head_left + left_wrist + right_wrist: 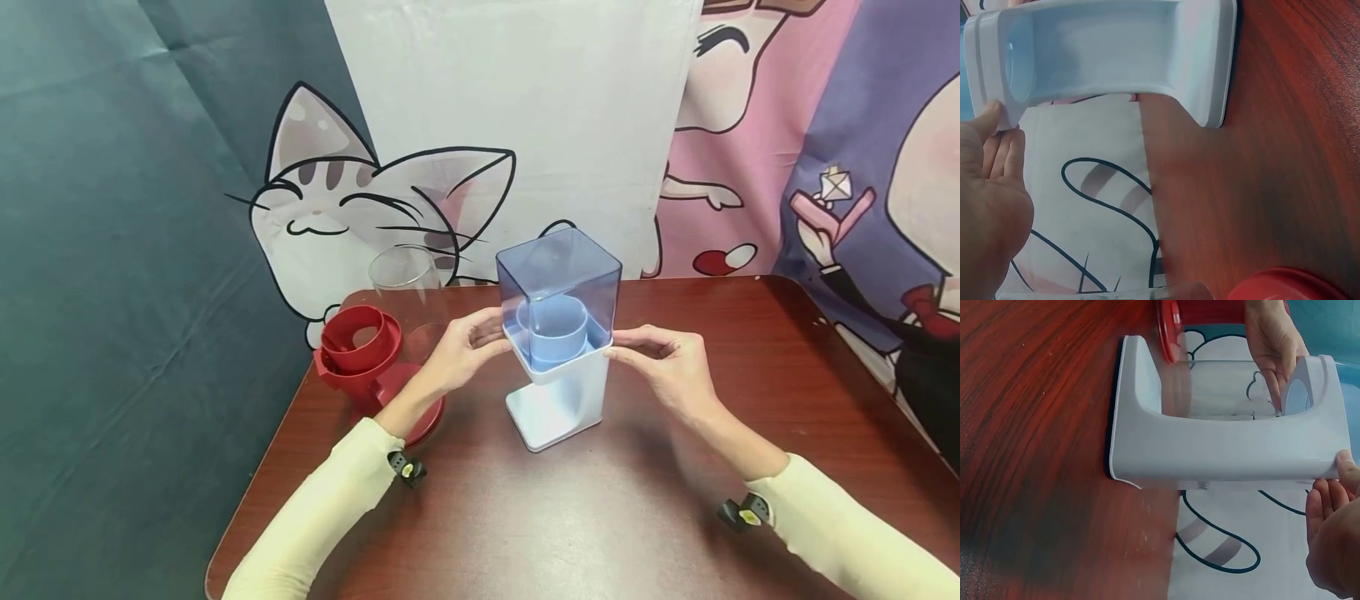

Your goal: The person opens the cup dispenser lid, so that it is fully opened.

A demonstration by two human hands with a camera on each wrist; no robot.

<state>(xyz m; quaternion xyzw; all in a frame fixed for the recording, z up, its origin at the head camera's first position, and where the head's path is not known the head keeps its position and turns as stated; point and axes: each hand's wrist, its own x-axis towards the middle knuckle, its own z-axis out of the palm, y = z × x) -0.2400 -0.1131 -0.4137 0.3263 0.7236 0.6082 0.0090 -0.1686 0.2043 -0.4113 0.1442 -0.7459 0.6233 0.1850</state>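
A white C-shaped stand (540, 425) stands upright on the table, with a clear blue square cover (558, 262) over its top. Through the cover shows a light blue round cup-like part (555, 337). My left hand (467, 350) pinches the upper platform's left edge; in the left wrist view its thumb (990, 117) lies on the white rim. From the opposite side, my right hand (678, 375) grips the right edge, thumb (1346, 465) against the white side and fingers curled below. The stand's flat base (1124, 412) rests on the wood.
Left of the stand, near my left forearm, is a red plastic piece (360, 354) with a round ring top and base. Behind it stands a clear cylinder (408, 287). A printed cloth backdrop (525, 100) hangs behind the brown wooden table (480, 508).
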